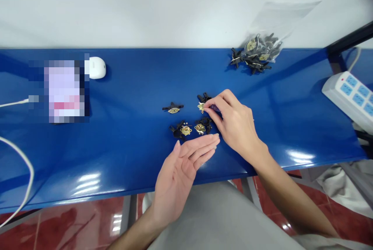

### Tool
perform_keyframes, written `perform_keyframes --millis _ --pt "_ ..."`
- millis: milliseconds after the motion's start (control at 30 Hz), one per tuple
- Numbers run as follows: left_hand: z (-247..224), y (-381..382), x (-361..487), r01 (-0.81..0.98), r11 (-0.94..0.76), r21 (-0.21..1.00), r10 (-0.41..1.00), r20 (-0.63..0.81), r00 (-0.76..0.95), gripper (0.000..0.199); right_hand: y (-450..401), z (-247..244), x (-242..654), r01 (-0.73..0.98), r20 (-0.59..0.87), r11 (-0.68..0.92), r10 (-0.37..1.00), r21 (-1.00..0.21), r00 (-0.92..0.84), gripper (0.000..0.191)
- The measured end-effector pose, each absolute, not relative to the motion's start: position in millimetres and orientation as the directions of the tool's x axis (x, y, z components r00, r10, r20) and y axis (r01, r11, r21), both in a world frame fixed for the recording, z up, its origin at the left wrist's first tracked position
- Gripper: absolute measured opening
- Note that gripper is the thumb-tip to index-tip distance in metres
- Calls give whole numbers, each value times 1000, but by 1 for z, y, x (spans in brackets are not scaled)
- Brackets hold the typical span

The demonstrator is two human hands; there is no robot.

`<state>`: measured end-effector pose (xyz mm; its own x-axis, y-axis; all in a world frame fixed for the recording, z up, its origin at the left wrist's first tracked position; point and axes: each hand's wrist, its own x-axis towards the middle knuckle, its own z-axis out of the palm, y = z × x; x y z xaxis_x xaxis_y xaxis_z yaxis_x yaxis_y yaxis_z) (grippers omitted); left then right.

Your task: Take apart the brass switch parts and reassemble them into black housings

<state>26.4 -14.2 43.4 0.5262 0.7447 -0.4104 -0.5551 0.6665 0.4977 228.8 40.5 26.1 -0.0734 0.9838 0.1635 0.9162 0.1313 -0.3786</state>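
The right hand (233, 123) pinches a small black-and-brass part (201, 106) in its fingertips mid-way along the glossy blue bench (131, 156), the left hand (178, 170) open beside it.

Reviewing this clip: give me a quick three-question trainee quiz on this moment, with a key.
1. Which hand touches the gold-and-black part near the middle of the blue bench?
2. True or false: the left hand is closed around a part.
3. What is the heap of parts at the bench's far edge partly inside?

Key:
1. The right hand
2. False: it is open and empty
3. A clear plastic bag
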Motion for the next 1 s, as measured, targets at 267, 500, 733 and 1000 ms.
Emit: perform_keyframes --millis 267,500,733,1000 --pt "44 -14 25 -558 667 494 744 -412 525 72 39 26 233 879 192 151 979 -453 -69 20" --pt "44 -15 25 -555 659 508 751 -411 516 72 34 44 242 794 278 157 961 -587 15 15" --pt "45 -12 28 -619 655 433 754 -429 498 66 -9 76 217 673 247 222 967 -706 -61 9" --pt "45 -13 26 -606 671 428 739 -453 499 61 -40 52 191 756 208 308 951 -577 -229 18"
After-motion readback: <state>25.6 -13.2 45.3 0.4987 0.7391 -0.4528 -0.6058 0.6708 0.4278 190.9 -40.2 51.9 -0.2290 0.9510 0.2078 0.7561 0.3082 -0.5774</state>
